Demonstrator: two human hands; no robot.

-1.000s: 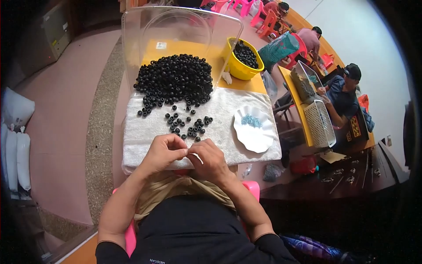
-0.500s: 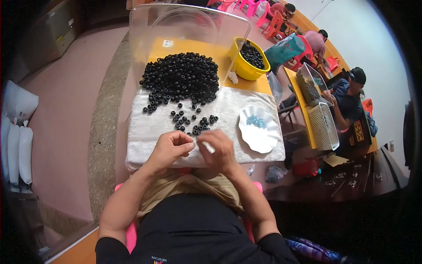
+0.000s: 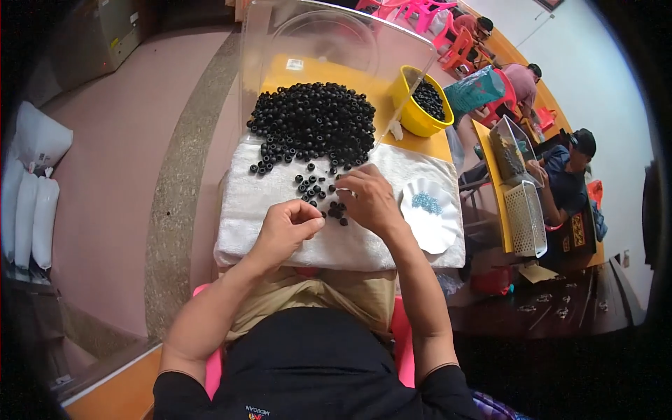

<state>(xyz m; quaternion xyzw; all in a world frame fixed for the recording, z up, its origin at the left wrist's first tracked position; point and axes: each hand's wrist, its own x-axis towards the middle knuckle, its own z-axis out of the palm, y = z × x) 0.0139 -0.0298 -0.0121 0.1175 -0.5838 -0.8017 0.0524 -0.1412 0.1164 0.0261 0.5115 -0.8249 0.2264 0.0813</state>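
My left hand (image 3: 289, 229) hovers over the near part of the white cloth (image 3: 248, 245), thumb and forefinger pinched. What sits between these fingertips is too small to make out; a black bead shows right beside them. My right hand (image 3: 372, 201) reaches in among a small group of loose black beads (image 3: 308, 187), its fingers bent and loosely apart, the fingertips touching or just above the beads. Behind this group lies a large heap of round black beads (image 3: 315, 119) with holes through them. To the right, a white scalloped dish (image 3: 437, 238) holds small light-blue pieces (image 3: 425, 203).
A clear plastic bin (image 3: 420, 59) on its side surrounds the back of the heap. A yellow tub (image 3: 427, 124) of black beads stands at the back right. White sacks (image 3: 35, 224) stand at far left. Further right, a person (image 3: 570, 175) sits at another table with a white basket (image 3: 526, 220).
My right hand has moved away from my left, forward to the loose beads. The left stays pinched near the same spot on the cloth. The whole view has shifted slightly.
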